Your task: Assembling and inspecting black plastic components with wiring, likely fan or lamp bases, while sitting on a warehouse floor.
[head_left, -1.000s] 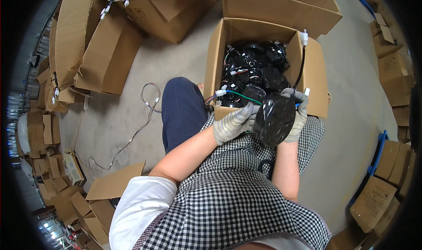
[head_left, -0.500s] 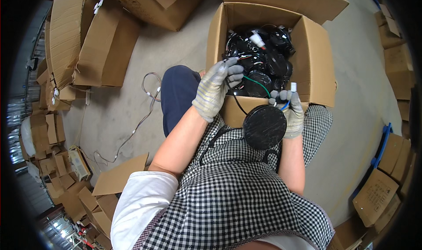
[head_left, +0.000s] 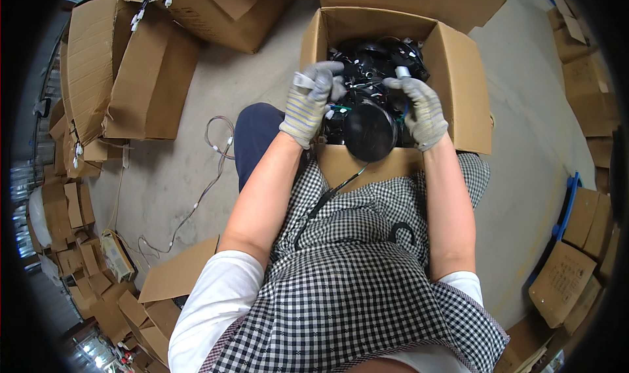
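Note:
A round black disc-shaped part [head_left: 370,132] with wires hangs over the near edge of the open cardboard box [head_left: 468,98]. My left hand [head_left: 306,104], in a grey striped glove, is closed at the box's left side, with a white plug connector [head_left: 303,80] sticking out of it. My gloved right hand [head_left: 424,114] is closed around another white connector [head_left: 402,72], and blue wire runs down below its fingers. Motion blurs both hands slightly. Behind them, a heap of black wired parts [head_left: 367,55] fills the box. A dark cable [head_left: 321,204] with green wire lies over my checkered apron.
Large cardboard cartons [head_left: 147,78] stand at the left, one with white connectors [head_left: 135,22] hanging over its edge. A thin wire harness [head_left: 196,206] trails across the concrete floor. More cartons [head_left: 563,281] line the right side beside a blue rail [head_left: 567,206].
The black disc has moved from above my lap forward to the box's near edge. My right hand has moved up over the box. My left hand has shifted slightly up and left.

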### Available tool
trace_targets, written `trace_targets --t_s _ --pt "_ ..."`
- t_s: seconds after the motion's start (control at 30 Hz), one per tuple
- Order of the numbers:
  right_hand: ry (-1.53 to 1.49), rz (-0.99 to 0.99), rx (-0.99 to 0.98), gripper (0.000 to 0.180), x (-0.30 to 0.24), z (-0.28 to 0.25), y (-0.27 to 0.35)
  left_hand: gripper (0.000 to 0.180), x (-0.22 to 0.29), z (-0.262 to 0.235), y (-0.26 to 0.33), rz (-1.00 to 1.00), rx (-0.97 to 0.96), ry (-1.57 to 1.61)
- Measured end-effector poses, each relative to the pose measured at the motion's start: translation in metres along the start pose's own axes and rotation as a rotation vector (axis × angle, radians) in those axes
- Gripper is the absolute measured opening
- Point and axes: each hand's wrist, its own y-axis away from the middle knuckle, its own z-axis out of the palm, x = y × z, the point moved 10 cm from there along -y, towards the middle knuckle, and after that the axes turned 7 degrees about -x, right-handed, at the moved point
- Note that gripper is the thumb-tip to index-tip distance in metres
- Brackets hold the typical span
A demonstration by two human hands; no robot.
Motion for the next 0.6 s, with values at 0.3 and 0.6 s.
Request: trace_targets --t_s 0.3,0.6 --pt "-0.059 0.211 0.056 0.041 -0.015 0.041 0.086 0.047 -0.031 0.019 0.083 -0.297 -0.398 -0.844" --pt "0.371 0.384 -0.288 0.039 0.012 0.098 0.114 0.038 -0.023 0.039 0.131 -0.273 -0.420 -0.612"
